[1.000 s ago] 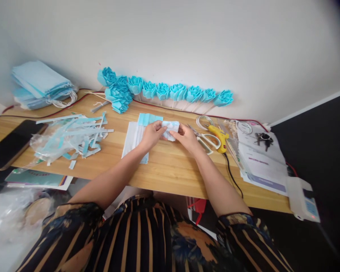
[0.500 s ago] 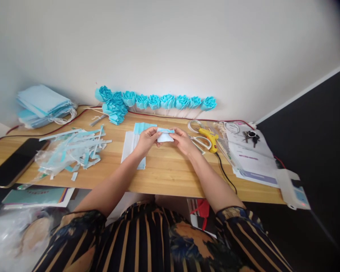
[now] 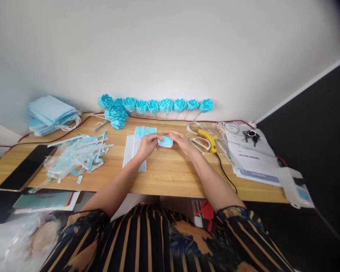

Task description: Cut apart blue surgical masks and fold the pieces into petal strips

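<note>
Over the middle of the desk, my left hand (image 3: 149, 145) pinches a small folded piece of face mask fabric (image 3: 166, 141), its light blue side up and a white layer at the lower edge. My right hand (image 3: 181, 142) is at its right end, fingers stretched along the top edge; its thumb is mostly hidden. Beneath and beside my left hand lie flat blue and white fabric pieces (image 3: 129, 150). White-handled scissors (image 3: 201, 143) and a yellow glue gun (image 3: 210, 139) lie just right of my right hand.
Blue fabric flowers (image 3: 166, 105) on sticks lean along the wall. At left are stacked face masks (image 3: 52, 111), cut strips (image 3: 79, 155) and a phone (image 3: 27, 168). Papers (image 3: 252, 158), keys (image 3: 252, 136) and a power strip (image 3: 296, 187) sit right. The glue gun's black cord (image 3: 225, 174) crosses the front edge.
The fabric piece, white side showing before, now shows its blue face and looks flatter. My right hand has shifted from a pinch to fingers laid over the top edge. The view has tilted slightly.
</note>
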A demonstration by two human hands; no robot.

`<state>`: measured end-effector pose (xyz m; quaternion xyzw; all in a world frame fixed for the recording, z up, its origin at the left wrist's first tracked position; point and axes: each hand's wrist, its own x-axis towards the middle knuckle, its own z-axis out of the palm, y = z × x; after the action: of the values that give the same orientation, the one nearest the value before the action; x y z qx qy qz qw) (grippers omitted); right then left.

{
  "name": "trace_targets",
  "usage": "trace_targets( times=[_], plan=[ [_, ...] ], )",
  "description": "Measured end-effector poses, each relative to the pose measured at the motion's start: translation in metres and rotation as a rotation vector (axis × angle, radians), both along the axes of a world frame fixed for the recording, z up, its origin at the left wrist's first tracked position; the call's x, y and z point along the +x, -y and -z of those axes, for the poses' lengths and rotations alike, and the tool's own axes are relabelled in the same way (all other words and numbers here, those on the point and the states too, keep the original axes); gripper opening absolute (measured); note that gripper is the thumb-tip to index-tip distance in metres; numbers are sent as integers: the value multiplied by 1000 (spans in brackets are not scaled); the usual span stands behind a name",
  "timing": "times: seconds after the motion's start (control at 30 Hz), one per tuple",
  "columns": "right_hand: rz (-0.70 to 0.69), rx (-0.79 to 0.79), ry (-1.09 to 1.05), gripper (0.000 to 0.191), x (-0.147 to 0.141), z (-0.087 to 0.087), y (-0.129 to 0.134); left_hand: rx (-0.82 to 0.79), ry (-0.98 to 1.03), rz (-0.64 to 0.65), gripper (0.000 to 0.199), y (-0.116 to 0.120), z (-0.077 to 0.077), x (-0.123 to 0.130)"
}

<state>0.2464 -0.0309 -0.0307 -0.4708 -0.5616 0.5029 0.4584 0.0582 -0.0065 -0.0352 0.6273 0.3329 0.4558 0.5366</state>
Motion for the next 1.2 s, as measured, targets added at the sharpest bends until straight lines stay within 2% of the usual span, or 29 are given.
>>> trace_targets(
  times=[0.13,0.23,0.33,0.4,0.57,0.8,1.07,1.2],
  plan=[
    [105,110,240,36,-1,8,-3,17,23,19,13,2,-3,0],
    [161,187,330,33,-4,6,-3,-53,71,-2,29,3,-5,-1],
    [164,253,414,30,-7,-1,0,-72,-15,1,42,0,-2,0],
    [164,273,451,30,-10,-4,3,-71,-78,-5,41,-3,4,1],
    [139,264,431,32,-11,-1,2,-87,-135,-93,33,-10,13,2],
    [136,269,474,32,-7,3,1,68,-216,-186,21,-14,12,1],
    [153,304,496,31,-8,2,5,161,-257,-206,17,-8,5,2],
    [190,304,515,30,-5,5,2,173,-264,-202,19,-7,8,5]
  ],
)
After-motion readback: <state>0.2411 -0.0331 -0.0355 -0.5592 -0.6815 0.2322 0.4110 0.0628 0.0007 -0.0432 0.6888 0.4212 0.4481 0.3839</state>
